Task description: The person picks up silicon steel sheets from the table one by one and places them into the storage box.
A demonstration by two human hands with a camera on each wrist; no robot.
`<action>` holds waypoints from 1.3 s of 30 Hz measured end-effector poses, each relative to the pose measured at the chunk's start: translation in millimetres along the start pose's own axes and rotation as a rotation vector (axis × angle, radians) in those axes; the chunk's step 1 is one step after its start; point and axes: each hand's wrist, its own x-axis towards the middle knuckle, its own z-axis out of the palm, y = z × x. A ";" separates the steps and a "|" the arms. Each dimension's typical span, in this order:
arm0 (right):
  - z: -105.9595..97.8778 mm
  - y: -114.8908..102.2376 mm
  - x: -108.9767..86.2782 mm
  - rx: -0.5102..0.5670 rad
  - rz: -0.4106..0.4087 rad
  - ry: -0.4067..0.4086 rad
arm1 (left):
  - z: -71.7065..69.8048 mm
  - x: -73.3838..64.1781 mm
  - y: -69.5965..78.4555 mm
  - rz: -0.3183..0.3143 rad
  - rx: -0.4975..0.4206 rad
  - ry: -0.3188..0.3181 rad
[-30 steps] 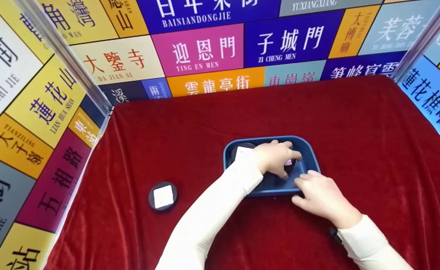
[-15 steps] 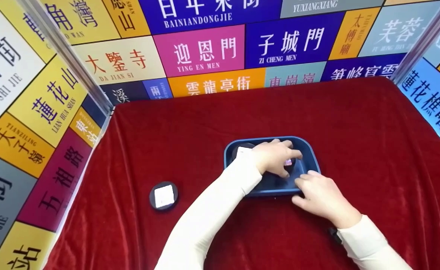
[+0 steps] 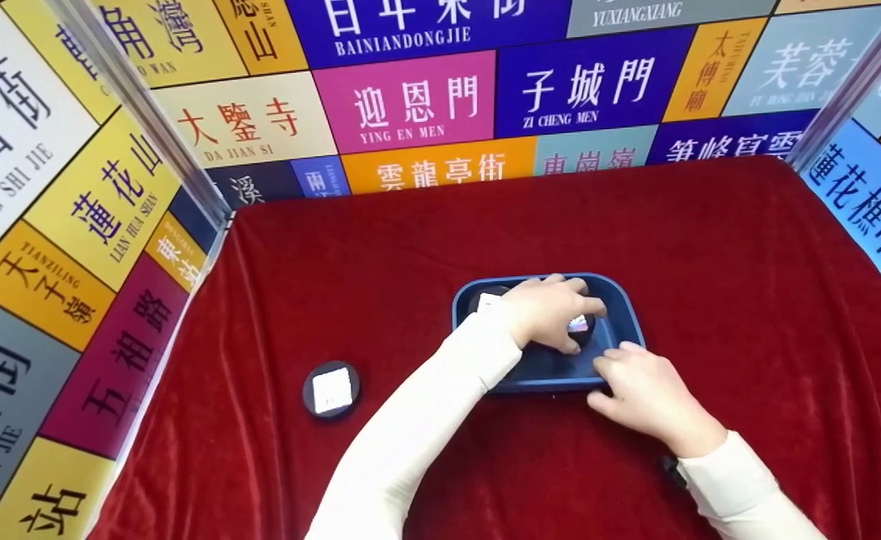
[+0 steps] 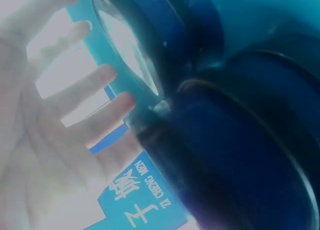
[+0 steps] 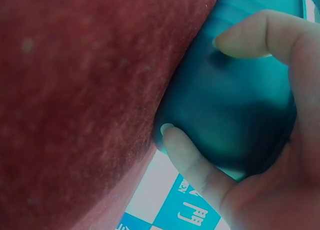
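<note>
A blue plastic box (image 3: pixel 542 386) with rounded corners stands on the red cloth. My left hand (image 3: pixel 549 311) reaches into it from above, fingers spread over a round black case (image 3: pixel 581 327) with a shiny label. Another round black case (image 3: pixel 488 301) with a white label lies at the box's left, partly hidden by the wrist. In the left wrist view, straight, parted fingers (image 4: pixel 90 93) are close to a dark round case (image 4: pixel 132 48); contact is unclear. At the box's front right corner, my right hand (image 3: pixel 647 394) grips the rim and wall, with its thumb (image 5: pixel 245 40) on the outside.
Left of the box, a round black case (image 3: pixel 332 390) with a white square label lies on the red cloth (image 3: pixel 380 247). Colourful panels (image 3: pixel 410 101) with written characters stand behind and at both sides, with metal posts (image 3: pixel 185 150) at the corners.
The head view has shifted slightly, so everything appears a little further right. Both hands keep nearly the same pose at the box.
</note>
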 end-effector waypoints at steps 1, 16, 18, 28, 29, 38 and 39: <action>-0.1 -0.1 0.0 0.001 0.000 -0.002 | -0.9 -0.9 0.3 -0.002 0.005 -0.001; -1.8 -1.3 0.0 -0.006 0.003 0.009 | -7.6 -9.3 -3.2 0.014 0.031 0.058; -1.6 -1.2 -0.1 -0.006 0.004 0.009 | -8.3 -10.7 -3.6 0.010 0.027 0.062; -0.5 -1.2 0.2 -0.007 0.004 0.012 | -8.2 -17.7 -4.1 0.013 0.042 0.088; -0.5 -1.2 0.0 -0.008 0.003 0.013 | -7.6 -18.4 -4.5 0.013 0.040 0.091; -0.3 -1.0 -0.5 -0.013 -0.002 0.026 | -4.3 -28.9 -7.7 0.013 0.021 0.108; -0.2 -1.0 -0.5 -0.013 -0.002 0.026 | -4.3 -30.1 -8.0 0.013 0.018 0.115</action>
